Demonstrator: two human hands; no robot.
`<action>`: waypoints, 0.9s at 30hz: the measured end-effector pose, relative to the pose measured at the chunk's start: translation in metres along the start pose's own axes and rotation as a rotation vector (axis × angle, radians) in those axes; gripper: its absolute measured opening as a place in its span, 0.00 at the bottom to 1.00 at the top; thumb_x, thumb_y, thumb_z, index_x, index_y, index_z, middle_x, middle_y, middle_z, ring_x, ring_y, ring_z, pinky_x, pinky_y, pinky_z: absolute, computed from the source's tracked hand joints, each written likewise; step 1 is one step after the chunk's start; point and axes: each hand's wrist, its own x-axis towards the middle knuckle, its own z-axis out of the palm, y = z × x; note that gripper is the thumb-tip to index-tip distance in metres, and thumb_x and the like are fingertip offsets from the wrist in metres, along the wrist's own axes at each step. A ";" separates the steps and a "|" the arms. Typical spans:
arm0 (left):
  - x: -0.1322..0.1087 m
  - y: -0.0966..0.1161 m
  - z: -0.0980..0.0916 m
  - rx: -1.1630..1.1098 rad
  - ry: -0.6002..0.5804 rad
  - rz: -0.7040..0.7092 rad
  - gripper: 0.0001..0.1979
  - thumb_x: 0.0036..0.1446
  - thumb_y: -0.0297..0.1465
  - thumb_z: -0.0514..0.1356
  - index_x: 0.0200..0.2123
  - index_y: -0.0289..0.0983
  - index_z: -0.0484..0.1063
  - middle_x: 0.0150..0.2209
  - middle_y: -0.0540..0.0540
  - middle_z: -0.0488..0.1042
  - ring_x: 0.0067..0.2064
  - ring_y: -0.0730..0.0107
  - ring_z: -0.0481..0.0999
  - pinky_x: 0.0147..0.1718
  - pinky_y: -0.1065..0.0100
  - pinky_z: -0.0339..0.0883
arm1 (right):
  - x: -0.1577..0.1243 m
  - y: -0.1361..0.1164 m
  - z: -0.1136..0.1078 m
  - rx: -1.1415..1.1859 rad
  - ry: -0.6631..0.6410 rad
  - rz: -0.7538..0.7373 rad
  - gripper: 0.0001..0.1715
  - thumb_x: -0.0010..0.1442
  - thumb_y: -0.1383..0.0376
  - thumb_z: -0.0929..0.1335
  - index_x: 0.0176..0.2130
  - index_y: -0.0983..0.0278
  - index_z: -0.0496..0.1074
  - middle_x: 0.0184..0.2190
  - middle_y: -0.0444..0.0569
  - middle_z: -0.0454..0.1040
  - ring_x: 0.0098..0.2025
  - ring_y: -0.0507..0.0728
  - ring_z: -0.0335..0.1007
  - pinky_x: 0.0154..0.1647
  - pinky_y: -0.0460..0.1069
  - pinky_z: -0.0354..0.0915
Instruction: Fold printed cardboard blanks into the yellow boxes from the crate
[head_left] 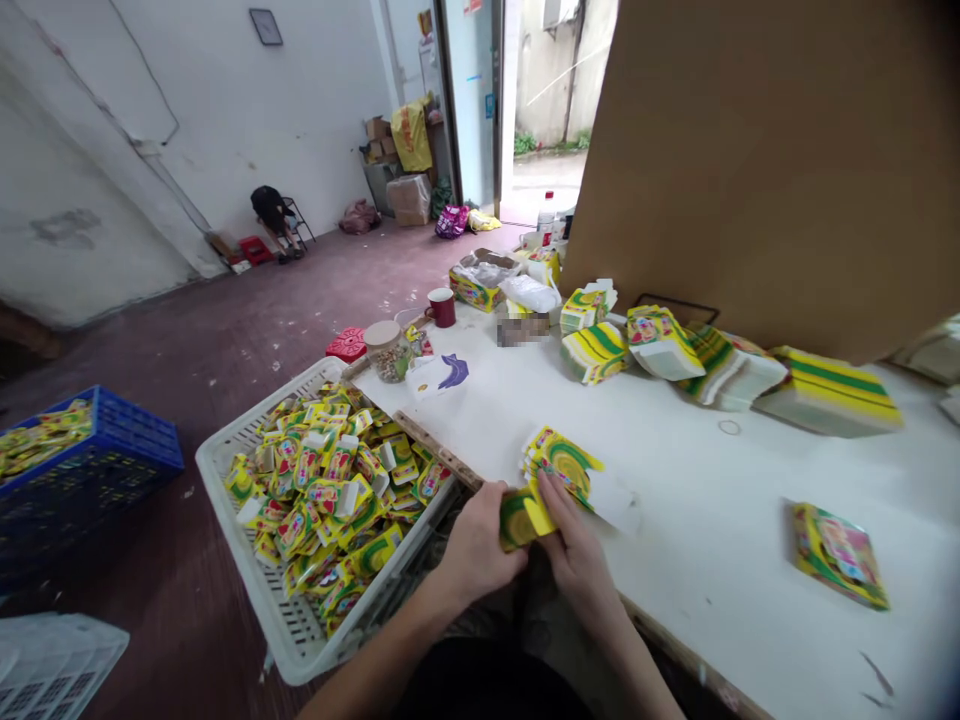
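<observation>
Left hand (480, 540) and right hand (579, 550) curl closed around one yellow-green carton (517, 522), just right of the white crate (304, 665); fanned blanks (568, 465) under right fingers. Crate heaped with cartons, apparently the done portion. Farther right of crate, counter (495, 400) bears stacked blanks (660, 342), presumably remaining.

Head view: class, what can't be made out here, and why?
Head view:
Held carton: partly hidden by the left hand and right hand.
Floor of the white basket: mostly covered by piled cartons.
Blue crate, left end: cut off by the edge.
Square wall frame: contents too small to read.
</observation>
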 end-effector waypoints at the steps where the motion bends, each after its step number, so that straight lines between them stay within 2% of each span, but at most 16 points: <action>1: -0.001 0.000 -0.005 -0.016 -0.003 -0.004 0.26 0.44 0.27 0.65 0.49 0.40 0.65 0.44 0.40 0.73 0.46 0.50 0.72 0.47 0.55 0.64 | 0.000 0.000 -0.003 -0.032 -0.055 -0.015 0.32 0.63 0.62 0.63 0.65 0.57 0.56 0.68 0.52 0.52 0.68 0.63 0.49 0.64 0.62 0.55; 3: 0.000 -0.002 -0.015 -0.049 -0.018 -0.009 0.28 0.43 0.29 0.67 0.50 0.41 0.65 0.44 0.41 0.75 0.45 0.51 0.74 0.45 0.58 0.65 | 0.002 -0.002 -0.012 -0.071 -0.156 -0.033 0.28 0.63 0.60 0.63 0.62 0.57 0.62 0.68 0.54 0.52 0.66 0.65 0.53 0.61 0.61 0.59; 6: 0.004 -0.002 -0.028 -0.094 -0.071 -0.021 0.32 0.40 0.29 0.69 0.51 0.42 0.66 0.44 0.42 0.77 0.43 0.53 0.76 0.42 0.61 0.66 | 0.008 -0.010 -0.032 -0.061 -0.267 -0.035 0.19 0.64 0.60 0.62 0.51 0.56 0.75 0.61 0.54 0.64 0.62 0.65 0.61 0.58 0.61 0.62; 9: 0.008 0.003 -0.031 -0.142 -0.105 -0.025 0.32 0.36 0.28 0.71 0.49 0.43 0.70 0.42 0.43 0.78 0.42 0.54 0.77 0.42 0.62 0.67 | 0.012 -0.021 -0.043 -0.001 -0.315 -0.023 0.13 0.61 0.60 0.66 0.43 0.56 0.77 0.53 0.53 0.73 0.58 0.65 0.65 0.58 0.60 0.62; 11: 0.008 0.008 -0.026 -0.167 -0.051 -0.025 0.30 0.36 0.28 0.71 0.47 0.43 0.72 0.42 0.43 0.78 0.43 0.52 0.76 0.45 0.60 0.66 | 0.012 -0.025 -0.037 0.040 -0.233 -0.007 0.13 0.59 0.61 0.67 0.44 0.58 0.75 0.50 0.53 0.73 0.57 0.64 0.66 0.57 0.60 0.63; 14: 0.006 0.012 -0.019 -0.249 0.065 -0.062 0.28 0.36 0.29 0.72 0.45 0.41 0.73 0.41 0.42 0.77 0.45 0.51 0.75 0.48 0.58 0.66 | 0.010 -0.022 -0.018 0.059 -0.077 0.030 0.26 0.61 0.61 0.64 0.58 0.61 0.61 0.54 0.57 0.69 0.55 0.61 0.67 0.53 0.57 0.66; 16: 0.005 0.008 -0.020 -0.412 0.190 -0.125 0.29 0.37 0.30 0.73 0.46 0.41 0.72 0.41 0.44 0.76 0.43 0.56 0.75 0.47 0.61 0.68 | 0.012 -0.014 -0.012 -0.017 -0.016 0.063 0.30 0.61 0.59 0.64 0.61 0.61 0.56 0.54 0.56 0.68 0.52 0.59 0.70 0.49 0.54 0.68; 17: 0.005 0.003 -0.023 -0.552 0.309 -0.178 0.29 0.38 0.30 0.72 0.47 0.42 0.70 0.42 0.45 0.76 0.43 0.59 0.75 0.45 0.63 0.69 | 0.015 -0.009 -0.014 -0.078 0.027 0.087 0.29 0.60 0.58 0.65 0.59 0.61 0.58 0.52 0.56 0.70 0.50 0.59 0.70 0.48 0.55 0.68; 19: 0.006 -0.010 -0.033 -0.879 0.623 -0.316 0.22 0.47 0.37 0.69 0.46 0.43 0.68 0.42 0.48 0.74 0.43 0.65 0.75 0.44 0.66 0.71 | 0.022 0.003 -0.024 -0.221 0.145 0.154 0.23 0.59 0.57 0.66 0.52 0.63 0.66 0.47 0.58 0.71 0.48 0.63 0.69 0.50 0.59 0.65; 20: 0.006 -0.018 -0.039 -1.029 0.766 -0.395 0.18 0.52 0.42 0.64 0.44 0.43 0.68 0.41 0.48 0.73 0.43 0.67 0.75 0.43 0.66 0.71 | 0.026 0.009 -0.032 -0.283 0.207 0.191 0.20 0.59 0.57 0.66 0.48 0.65 0.68 0.46 0.60 0.71 0.49 0.66 0.67 0.51 0.62 0.62; 21: 0.007 -0.025 -0.044 -1.121 0.836 -0.464 0.17 0.57 0.47 0.58 0.41 0.42 0.67 0.40 0.48 0.73 0.43 0.67 0.75 0.43 0.65 0.73 | 0.029 0.015 -0.038 -0.325 0.259 0.225 0.17 0.58 0.59 0.66 0.45 0.66 0.69 0.44 0.62 0.70 0.49 0.68 0.65 0.51 0.66 0.59; 22: 0.007 -0.031 -0.047 -1.183 0.866 -0.525 0.19 0.60 0.50 0.51 0.39 0.41 0.66 0.39 0.47 0.72 0.42 0.67 0.75 0.42 0.64 0.74 | 0.032 0.020 -0.044 -0.364 0.295 0.252 0.15 0.57 0.60 0.66 0.42 0.66 0.70 0.42 0.63 0.69 0.48 0.70 0.64 0.51 0.68 0.57; 24: 0.006 -0.037 -0.046 -1.217 0.816 -0.612 0.23 0.63 0.50 0.43 0.37 0.39 0.65 0.37 0.44 0.71 0.39 0.67 0.76 0.38 0.63 0.75 | 0.035 0.027 -0.049 -0.416 0.322 0.280 0.08 0.54 0.64 0.67 0.35 0.65 0.70 0.39 0.62 0.69 0.45 0.71 0.64 0.49 0.67 0.57; 27: 0.003 -0.035 -0.027 -1.249 0.693 -0.684 0.16 0.66 0.41 0.48 0.39 0.36 0.66 0.38 0.42 0.72 0.35 0.69 0.76 0.31 0.67 0.75 | 0.034 0.031 -0.045 -0.430 0.326 0.277 0.04 0.52 0.68 0.66 0.32 0.61 0.67 0.36 0.58 0.70 0.42 0.67 0.64 0.46 0.63 0.59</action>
